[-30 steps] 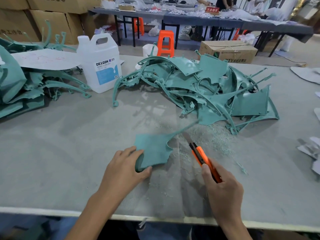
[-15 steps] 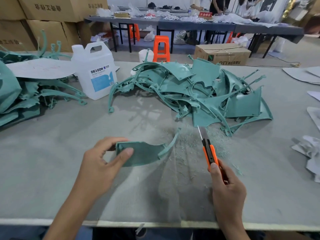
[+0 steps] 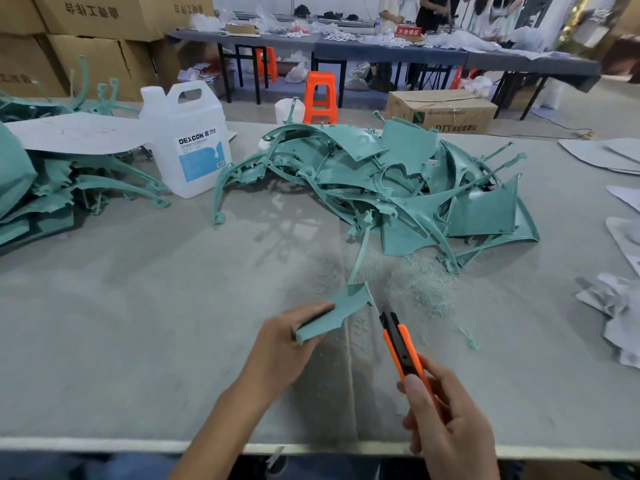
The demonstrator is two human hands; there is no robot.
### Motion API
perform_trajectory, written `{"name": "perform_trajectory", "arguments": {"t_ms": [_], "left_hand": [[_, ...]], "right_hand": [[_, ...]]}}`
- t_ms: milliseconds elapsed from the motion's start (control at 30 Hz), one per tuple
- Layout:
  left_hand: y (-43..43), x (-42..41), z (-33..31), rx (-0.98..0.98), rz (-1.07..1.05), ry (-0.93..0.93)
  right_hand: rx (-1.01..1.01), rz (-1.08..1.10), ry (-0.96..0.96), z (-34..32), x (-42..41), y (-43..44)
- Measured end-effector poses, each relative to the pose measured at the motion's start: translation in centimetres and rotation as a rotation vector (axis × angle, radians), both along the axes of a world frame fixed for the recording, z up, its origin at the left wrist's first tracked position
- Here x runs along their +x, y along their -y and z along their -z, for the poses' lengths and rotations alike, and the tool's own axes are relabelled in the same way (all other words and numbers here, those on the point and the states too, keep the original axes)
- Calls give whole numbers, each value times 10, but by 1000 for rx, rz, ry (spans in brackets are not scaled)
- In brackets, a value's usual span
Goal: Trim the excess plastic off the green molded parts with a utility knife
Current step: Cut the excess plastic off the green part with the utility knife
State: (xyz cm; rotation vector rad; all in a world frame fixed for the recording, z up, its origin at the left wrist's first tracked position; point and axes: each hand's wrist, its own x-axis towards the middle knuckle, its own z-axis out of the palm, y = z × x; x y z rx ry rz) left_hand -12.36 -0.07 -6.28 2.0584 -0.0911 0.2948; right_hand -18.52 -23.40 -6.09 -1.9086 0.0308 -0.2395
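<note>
Green moulded plastic parts form the left heap (image 3: 52, 195), far left of both grips and beyond them, cut off by the frame edge. A pale grey flat sheet (image 3: 76, 136) lies across the top and hides what is under it. Just right of that stands an upright white translucent plastic jug (image 3: 187, 147) with a blue label; whether it touches the heap's curved arms cannot be told.

Grip 1: the left hand (image 3: 287, 344) is clamped on a flat green moulded part (image 3: 337, 311), thumb on the upper face, fingers underneath and hidden. The part is held tilted above the grey felt-covered table (image 3: 138, 341). A long thin strip runs from its far corner, away from the grip, toward the central heap of green moulded parts (image 3: 398, 188). Where the strip ends against that heap is hard to separate.

Just right of the held part is the orange-and-black utility knife (image 3: 403, 348), nose pointed at the part's right edge. The blade is thin and pale against the table, so contact with the edge cannot be told.

Grip 2: the right hand (image 3: 446, 424) is closed round the knife handle, one digit laid along its top. The rear of the handle is hidden in the palm, and the wrist is cut by the bottom edge.

Fine pale green shavings (image 3: 426, 282) lie beyond the knife, between it and the central heap. Crumpled grey-white sheets (image 3: 616, 306) sit well right of the right hand, cut off by the frame edge.
</note>
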Motion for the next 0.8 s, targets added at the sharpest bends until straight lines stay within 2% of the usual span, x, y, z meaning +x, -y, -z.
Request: {"name": "perform_trajectory", "arguments": {"t_ms": [367,500,667,800], "left_hand": [[1,6,-3,-53,15,-27],[3,6,-3,-31,-10,-4],[10,8,-1,135,-25,16],[8,10,0,86,-34,-9]], "right_hand": [[-133,-65,9,-7,-15,-6],[-324,3,61,-17,7,2],[-434,67,39,-27,33,18],[-381,30,95,-28,22,8]]}}
